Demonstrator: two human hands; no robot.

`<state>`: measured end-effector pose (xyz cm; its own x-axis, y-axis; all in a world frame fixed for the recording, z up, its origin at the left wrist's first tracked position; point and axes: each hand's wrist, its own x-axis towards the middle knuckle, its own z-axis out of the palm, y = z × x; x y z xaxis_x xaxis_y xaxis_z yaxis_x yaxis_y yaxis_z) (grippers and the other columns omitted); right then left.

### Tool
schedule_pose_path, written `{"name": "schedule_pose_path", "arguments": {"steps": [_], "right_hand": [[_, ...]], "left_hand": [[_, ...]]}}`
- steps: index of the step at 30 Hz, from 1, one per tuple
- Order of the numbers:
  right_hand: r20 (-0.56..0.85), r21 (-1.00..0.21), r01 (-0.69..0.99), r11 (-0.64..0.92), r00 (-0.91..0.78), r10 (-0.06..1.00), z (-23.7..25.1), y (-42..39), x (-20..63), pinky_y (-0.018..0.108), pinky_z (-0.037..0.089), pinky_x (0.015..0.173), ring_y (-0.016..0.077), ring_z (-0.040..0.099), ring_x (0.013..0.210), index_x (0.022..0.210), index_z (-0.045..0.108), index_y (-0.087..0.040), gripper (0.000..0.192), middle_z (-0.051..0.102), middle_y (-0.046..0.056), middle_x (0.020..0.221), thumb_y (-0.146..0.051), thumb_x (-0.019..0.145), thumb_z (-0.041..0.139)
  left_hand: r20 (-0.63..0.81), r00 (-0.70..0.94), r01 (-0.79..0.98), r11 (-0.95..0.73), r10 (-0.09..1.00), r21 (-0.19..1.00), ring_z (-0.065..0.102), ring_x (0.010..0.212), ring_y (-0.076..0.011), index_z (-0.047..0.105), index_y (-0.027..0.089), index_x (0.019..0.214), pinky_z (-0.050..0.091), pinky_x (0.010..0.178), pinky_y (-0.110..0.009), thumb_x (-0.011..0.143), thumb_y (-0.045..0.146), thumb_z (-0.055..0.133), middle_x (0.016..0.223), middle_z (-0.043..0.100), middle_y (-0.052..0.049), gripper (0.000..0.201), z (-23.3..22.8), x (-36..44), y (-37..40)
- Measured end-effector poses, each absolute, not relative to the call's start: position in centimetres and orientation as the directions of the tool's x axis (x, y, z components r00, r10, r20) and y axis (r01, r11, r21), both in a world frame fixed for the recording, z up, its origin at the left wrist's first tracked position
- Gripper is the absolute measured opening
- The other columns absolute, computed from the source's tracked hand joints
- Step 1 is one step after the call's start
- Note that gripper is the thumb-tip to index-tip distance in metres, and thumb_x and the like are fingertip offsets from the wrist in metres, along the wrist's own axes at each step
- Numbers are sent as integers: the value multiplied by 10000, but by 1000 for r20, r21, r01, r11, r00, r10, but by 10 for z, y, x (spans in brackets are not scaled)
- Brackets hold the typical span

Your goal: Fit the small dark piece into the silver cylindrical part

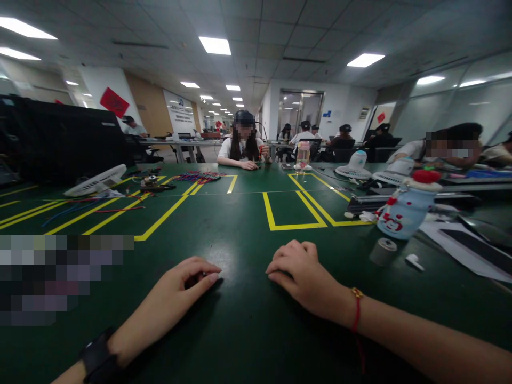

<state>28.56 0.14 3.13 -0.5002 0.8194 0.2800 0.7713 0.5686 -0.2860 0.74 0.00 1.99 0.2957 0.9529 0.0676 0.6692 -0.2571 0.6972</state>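
You sit at a long green table (240, 234) marked with yellow tape lines (296, 213), inside a large open office. Above you a grid ceiling carries rows of bright rectangular light panels (215, 46). White walls and pillars stand at the back, one bearing a red diamond sign (114, 102), beside a tan wood panel (149, 106). Glass partitions (448, 112) run along your right, and a glass doorway (300, 109) shows far ahead, with more desks beyond

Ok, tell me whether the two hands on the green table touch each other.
Apart. The head view shows bare green table between the left hand and right hand.
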Motion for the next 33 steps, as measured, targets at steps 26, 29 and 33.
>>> {"name": "schedule_pose_path", "arguments": {"steps": [26,29,33], "right_hand": [[180,-494,869,25,74,981,50,-12,509,344,524,690,242,683,871,1301,551,-274,550,625,144,1214,-473,789,590],[137,-489,870,-53,137,981,38,-11,497,415,541,726,279,677,860,1320,520,-230,670,674,129,1107,-519,725,633],[258,-463,881,98,28,966,43,-9,428,428,517,832,257,637,964,1289,545,-229,546,642,96,1161,-497,814,545]], "left_hand": [[48,302,629,-237,952,740,618,949,-265,690,256,907,461,873,-411,867,523,483,984,674,-33,340,24,16,-3],[47,310,625,-241,949,742,621,938,-253,686,256,906,472,855,-391,877,514,474,977,675,-31,335,26,18,-5],[30,312,641,-233,950,732,628,934,-250,692,257,914,478,850,-380,881,508,480,981,683,-29,329,29,23,-4]]}}
